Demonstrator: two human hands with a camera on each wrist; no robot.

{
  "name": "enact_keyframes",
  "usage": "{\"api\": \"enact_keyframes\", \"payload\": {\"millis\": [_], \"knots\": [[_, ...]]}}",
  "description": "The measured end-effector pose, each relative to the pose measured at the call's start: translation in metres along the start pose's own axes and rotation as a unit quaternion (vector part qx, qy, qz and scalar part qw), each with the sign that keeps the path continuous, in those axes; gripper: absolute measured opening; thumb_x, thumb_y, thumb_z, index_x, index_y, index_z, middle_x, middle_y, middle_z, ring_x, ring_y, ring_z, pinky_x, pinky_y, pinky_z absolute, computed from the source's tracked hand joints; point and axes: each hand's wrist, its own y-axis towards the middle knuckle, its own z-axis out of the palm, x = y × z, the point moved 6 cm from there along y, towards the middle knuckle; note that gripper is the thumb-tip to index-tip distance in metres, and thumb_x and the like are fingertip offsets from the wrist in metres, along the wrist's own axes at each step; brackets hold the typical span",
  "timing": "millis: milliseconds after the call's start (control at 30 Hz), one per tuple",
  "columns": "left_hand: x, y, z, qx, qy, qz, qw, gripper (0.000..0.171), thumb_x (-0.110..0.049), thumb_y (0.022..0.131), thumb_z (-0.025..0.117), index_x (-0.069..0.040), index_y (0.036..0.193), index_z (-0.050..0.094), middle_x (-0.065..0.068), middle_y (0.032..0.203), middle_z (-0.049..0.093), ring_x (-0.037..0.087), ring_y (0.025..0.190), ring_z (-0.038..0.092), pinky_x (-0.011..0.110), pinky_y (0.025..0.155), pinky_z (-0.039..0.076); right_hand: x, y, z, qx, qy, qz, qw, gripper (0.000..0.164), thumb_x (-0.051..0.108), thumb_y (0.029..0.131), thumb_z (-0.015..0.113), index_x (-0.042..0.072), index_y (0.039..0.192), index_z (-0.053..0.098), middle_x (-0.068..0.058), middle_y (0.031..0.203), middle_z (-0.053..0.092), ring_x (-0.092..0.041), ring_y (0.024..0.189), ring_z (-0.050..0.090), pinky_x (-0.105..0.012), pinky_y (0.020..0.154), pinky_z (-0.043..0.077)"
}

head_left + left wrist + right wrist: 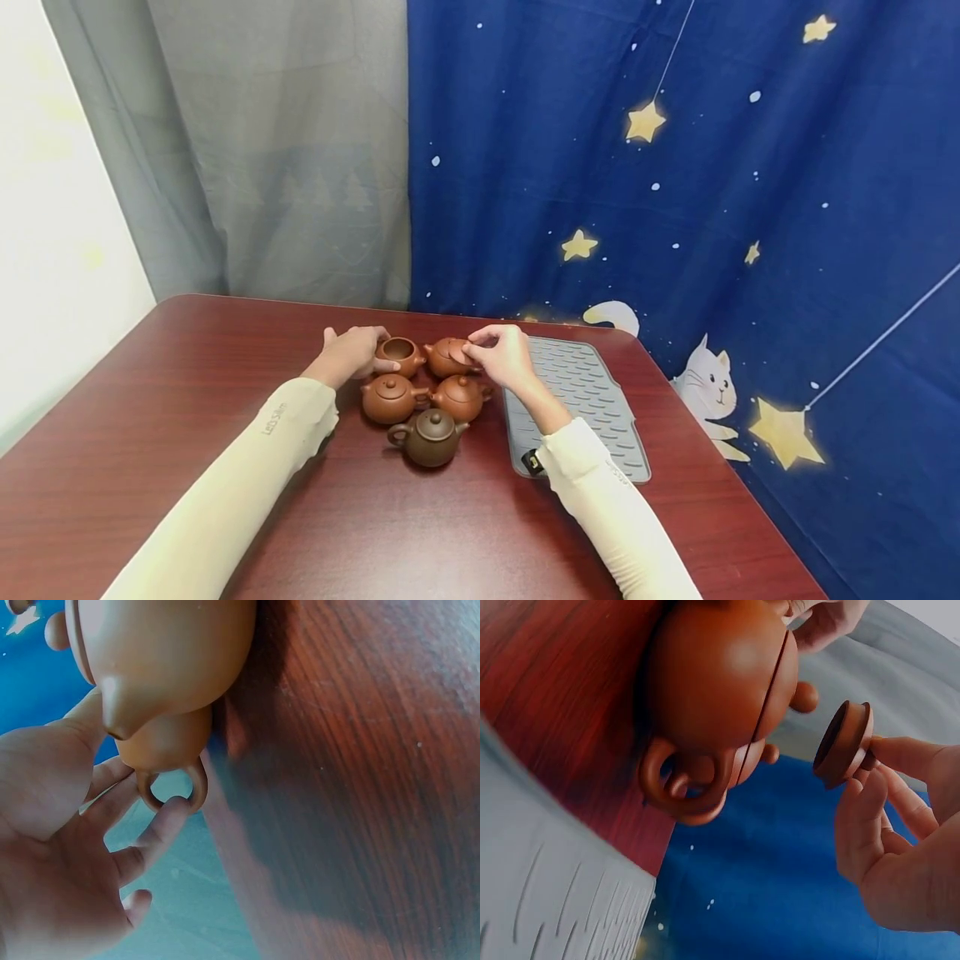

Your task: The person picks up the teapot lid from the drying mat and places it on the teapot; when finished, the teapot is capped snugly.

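Note:
In the head view, a lidless reddish-brown teapot (412,367) stands at the back left of a tight cluster, its dark opening facing up. My left hand (351,354) grips it from the left, thumb in front and fingers behind; the left wrist view shows a finger at its loop handle (199,784). My right hand (506,358) pinches a teapot lid (846,742) by its knob, tilted and held off the pots. Beside the lid is the back right teapot (444,360), partly hidden, with its own lid on.
Two more lidded reddish-brown teapots (388,400) make up the middle row. A dark olive-brown teapot (431,442) stands in front. Right of them lies a grey ridged mat (592,400) with a small black tag (532,462). Curtains hang behind the red-brown table (360,517).

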Motion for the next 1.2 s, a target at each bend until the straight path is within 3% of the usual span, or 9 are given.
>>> {"api": "enact_keyframes", "payload": {"millis": [567, 1200], "knots": [[-0.001, 0.0, 0.001, -0.002, -0.001, -0.001, 1.0, 0.065, -0.047, 0.089, 0.07, -0.011, 0.14, 0.053, 0.014, 0.13, 0.062, 0.034, 0.122, 0.054, 0.06, 0.101, 0.023, 0.025, 0.014, 0.031, 0.035, -0.015, 0.004, 0.999, 0.006, 0.015, 0.081, 0.082, 0.012, 0.085, 0.079, 0.003, 0.078, 0.074, -0.009, 0.072, 0.066, -0.027, 0.068, 0.052], [0.002, 0.002, 0.002, 0.002, 0.0, -0.008, 1.0, 0.064, -0.047, 0.09, 0.07, -0.011, 0.14, 0.053, 0.015, 0.131, 0.062, 0.034, 0.121, 0.054, 0.06, 0.101, 0.023, 0.033, 0.027, 0.055, 0.05, -0.039, 0.003, 0.998, 0.004, 0.017, 0.082, 0.082, 0.014, 0.085, 0.08, 0.005, 0.086, 0.074, -0.012, 0.082, 0.064, -0.023, 0.068, 0.049]]}}
